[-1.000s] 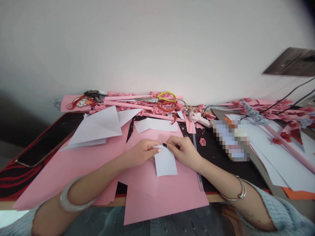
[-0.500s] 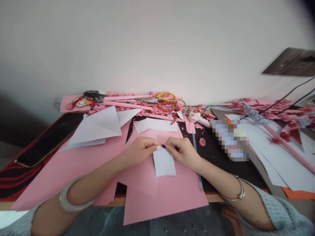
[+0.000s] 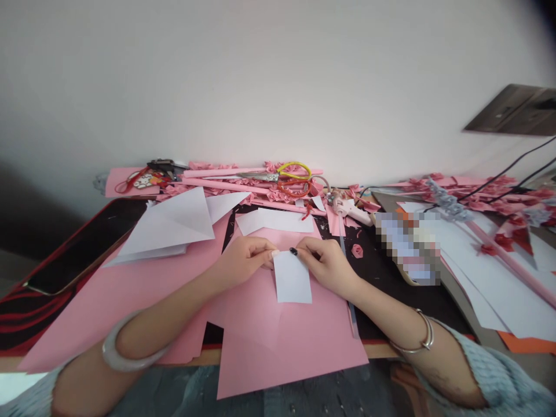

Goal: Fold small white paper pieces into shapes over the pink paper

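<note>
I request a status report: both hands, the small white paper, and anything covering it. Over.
Left hand, right hand: both grip small white paper at top edge. Paper over pink sheet. Only fingers overlap it.

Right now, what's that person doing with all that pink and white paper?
A person is pinching a small white paper along its top edge, the left hand at one corner and the right hand nearer the other. The paper is over a big pink sheet. Farther back, scissors lie among pink paper rolls. A little pink flower sits off to the right.
</note>
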Demonstrator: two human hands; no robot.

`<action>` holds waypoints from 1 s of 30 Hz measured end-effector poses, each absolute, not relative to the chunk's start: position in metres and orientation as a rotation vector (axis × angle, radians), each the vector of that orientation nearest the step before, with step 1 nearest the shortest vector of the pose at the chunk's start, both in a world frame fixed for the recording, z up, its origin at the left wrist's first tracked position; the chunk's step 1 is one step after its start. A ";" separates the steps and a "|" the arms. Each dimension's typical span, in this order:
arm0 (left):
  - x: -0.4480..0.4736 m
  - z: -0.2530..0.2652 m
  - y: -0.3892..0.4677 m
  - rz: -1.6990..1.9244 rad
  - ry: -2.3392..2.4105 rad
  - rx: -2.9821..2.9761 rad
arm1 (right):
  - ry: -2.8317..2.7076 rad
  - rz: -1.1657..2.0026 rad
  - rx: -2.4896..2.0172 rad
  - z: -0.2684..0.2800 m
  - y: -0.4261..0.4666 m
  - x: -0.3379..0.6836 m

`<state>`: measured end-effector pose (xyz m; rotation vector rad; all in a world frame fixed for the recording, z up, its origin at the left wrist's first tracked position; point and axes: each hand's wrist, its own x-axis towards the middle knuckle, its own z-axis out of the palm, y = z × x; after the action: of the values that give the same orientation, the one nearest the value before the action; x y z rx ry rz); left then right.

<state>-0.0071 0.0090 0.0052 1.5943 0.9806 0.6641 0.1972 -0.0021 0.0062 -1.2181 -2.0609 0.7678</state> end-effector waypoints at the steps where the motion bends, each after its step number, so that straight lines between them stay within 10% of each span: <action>1: -0.007 0.006 0.008 0.671 0.984 1.610 | -2.064 0.785 -1.214 0.006 -0.002 0.197; 30: -0.007 0.005 0.008 0.760 1.001 1.889 | -2.015 1.008 -1.198 0.009 -0.002 0.197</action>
<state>-0.0073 0.0084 0.0053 1.8892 1.0010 0.7598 0.1968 -0.0020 0.0089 -1.1983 -2.0150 1.0077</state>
